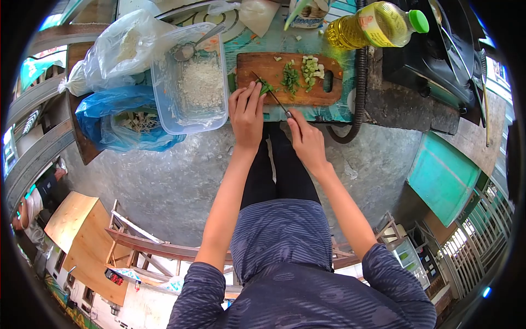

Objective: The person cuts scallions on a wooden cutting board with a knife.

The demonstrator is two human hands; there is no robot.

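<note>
The left hand (246, 112) has its fingers stretched and held close together, with the tips pressing on the green leaves (267, 88) at the near left part of the wooden board (249, 61). The right hand (308, 143), to the right of it and lower, is closed around the handle of the knife (279, 102). The blade goes forward and to the left over the board, just beside the left fingertips. These fingers cover some of the greens, so how much lies under them I cannot tell.

To the right of the left hand, on the board, are the chopped leaves (290, 78) and then the pale chopped pieces (311, 68). Just left of this hand stands the plastic tub (163, 118), its wall closing that side, with white powder (201, 82) and a spoon (184, 52) inside. Farther left is the blue bag (89, 114). Ahead and to the right of the right hand are the black hose (360, 88) and the oil bottle (378, 26), which is lying tilted, it seems.
</note>
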